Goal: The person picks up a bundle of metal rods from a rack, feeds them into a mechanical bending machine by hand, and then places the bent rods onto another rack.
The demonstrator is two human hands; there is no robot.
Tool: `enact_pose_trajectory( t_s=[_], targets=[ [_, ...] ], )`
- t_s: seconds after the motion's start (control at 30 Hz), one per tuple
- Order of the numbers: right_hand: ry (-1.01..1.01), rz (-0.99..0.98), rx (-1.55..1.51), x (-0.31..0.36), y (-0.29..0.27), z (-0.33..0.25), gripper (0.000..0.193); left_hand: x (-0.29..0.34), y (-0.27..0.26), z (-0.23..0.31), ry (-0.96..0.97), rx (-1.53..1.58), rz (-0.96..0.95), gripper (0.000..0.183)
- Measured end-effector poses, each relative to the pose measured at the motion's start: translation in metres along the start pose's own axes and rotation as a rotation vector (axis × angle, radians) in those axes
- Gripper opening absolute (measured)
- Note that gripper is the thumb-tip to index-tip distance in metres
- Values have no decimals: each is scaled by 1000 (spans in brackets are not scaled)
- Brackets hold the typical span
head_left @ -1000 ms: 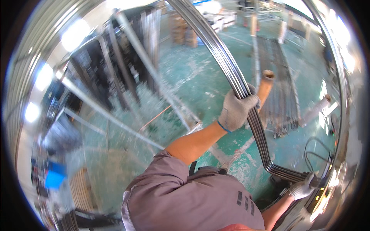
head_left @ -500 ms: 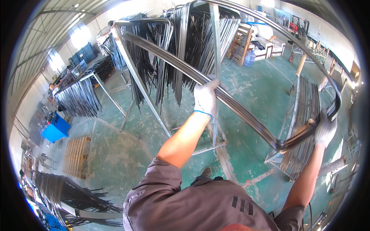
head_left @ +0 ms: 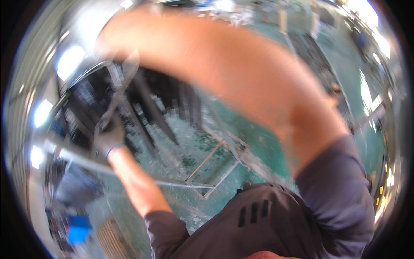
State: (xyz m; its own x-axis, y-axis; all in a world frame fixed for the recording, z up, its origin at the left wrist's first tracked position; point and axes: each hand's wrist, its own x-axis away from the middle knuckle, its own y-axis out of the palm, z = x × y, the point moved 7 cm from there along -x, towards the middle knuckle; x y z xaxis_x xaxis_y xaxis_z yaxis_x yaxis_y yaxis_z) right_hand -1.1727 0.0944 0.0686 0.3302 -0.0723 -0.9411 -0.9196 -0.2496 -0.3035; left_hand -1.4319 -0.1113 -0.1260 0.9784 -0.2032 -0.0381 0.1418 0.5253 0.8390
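Note:
My gloved left hand (head_left: 110, 136) is at the left, beside a rack of dark bent metal tubes (head_left: 185, 103) that hang down. Its fingers close round a metal tube (head_left: 116, 103) slanting up and to the right. My right arm reaches across the top of the view. At its end my right hand (head_left: 92, 32), in a pale glove, is smeared by motion and glare near the upper left. Its fingers cannot be made out, and the forearm hides part of the rack top.
The rack's grey metal frame (head_left: 86, 159) runs below my left hand, with its foot (head_left: 200, 186) on the green floor. Another stack of tubes (head_left: 319, 56) lies at the upper right. A wooden pallet (head_left: 113, 239) and a blue box (head_left: 79, 228) are at the lower left.
Both hands have swung to the left, the right arm now crossing high over the view. The bent tubes held in front of me have left the middle. My view has turned and blurred.

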Motion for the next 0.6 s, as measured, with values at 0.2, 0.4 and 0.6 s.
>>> enact_pose_trajectory(
  t_s=[0.2, 0.4, 0.6],
  targets=[
    [-387, 41, -367, 226, -27, -29, 13, 56, -81, -62, -47, -366, -473, 70],
    [870, -558, 39, 538, -129, 203, 29, 208, -148, -299, -370, -699, 43, 18],
    [1792, -402, 705, 786, -360, 316, 41, 326, 7, -490, -659, -949, -556, 19]
  ],
)
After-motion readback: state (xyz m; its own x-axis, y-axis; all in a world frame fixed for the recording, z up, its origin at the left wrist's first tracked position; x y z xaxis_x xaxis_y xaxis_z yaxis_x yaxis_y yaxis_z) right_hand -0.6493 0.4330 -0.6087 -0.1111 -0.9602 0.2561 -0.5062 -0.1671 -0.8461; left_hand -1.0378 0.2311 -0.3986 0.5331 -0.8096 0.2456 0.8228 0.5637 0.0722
